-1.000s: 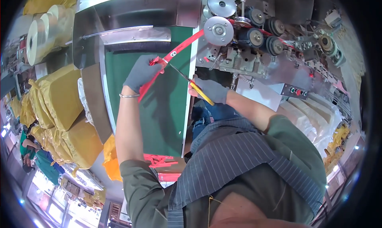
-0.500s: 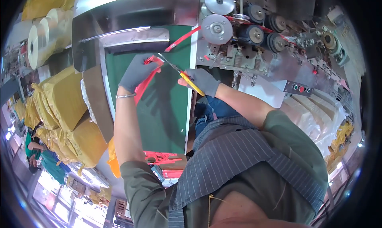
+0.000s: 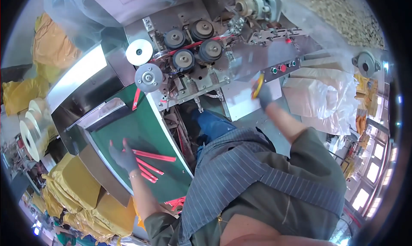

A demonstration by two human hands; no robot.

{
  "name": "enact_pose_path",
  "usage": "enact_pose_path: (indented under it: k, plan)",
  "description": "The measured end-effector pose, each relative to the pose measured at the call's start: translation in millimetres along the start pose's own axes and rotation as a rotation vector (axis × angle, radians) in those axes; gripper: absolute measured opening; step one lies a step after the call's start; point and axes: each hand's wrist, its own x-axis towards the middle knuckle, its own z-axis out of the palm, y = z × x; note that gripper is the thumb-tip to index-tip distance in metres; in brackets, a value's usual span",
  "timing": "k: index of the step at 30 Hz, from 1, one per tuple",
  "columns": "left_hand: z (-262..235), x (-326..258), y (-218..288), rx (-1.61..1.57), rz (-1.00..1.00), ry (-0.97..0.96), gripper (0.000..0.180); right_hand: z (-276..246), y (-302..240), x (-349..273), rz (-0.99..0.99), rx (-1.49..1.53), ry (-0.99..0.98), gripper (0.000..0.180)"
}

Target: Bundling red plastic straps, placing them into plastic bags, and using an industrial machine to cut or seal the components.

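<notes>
My left hand (image 3: 122,157), in a grey fingerless-tipped glove, is over the green belt (image 3: 112,132) with thumb and fingers apart. Several flat red strips (image 3: 153,155) fan out beside it on the belt, their near ends partly behind the hand. Out to the right, my right hand (image 3: 265,96) grips yellow-handled snips (image 3: 258,85) in front of the machine's control panel; motion blurs the blades. The end of another red strip (image 3: 136,100) hangs from the machine's rollers over the belt's far end.
Rollers and discs (image 3: 148,77) of the machine stand beyond the belt. A panel with coloured buttons (image 3: 283,68) is at right, near plastic-wrapped stacks (image 3: 313,93). Yellow wrapped packages (image 3: 79,181) lie at left. More red strips (image 3: 175,202) are piled at the belt's near end.
My view has turned right. The red strips, held in my left hand before, now lie fanned on the belt. My right hand has swung away to the right with the snips.
</notes>
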Motion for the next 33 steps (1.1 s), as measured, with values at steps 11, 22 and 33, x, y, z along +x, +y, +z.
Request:
enact_pose_path:
  k: [11,22,33]
  plan:
    - [105.0,104.3,135.6,-0.233,0.474,-0.683,0.028,-158.9,-58.1,184.7,-0.548,-0.232,0.636,0.017]
    - [73.5,137.0,133.5,-0.225,0.600,-0.573,0.023,-104.4,9.4,39.0,-0.123,-1.012,0.337,0.063]
    - [69.1,141.8,132.7,-0.212,0.742,-0.414,0.021,-113.8,-2.9,64.4,-0.046,-1.155,0.245,0.063]
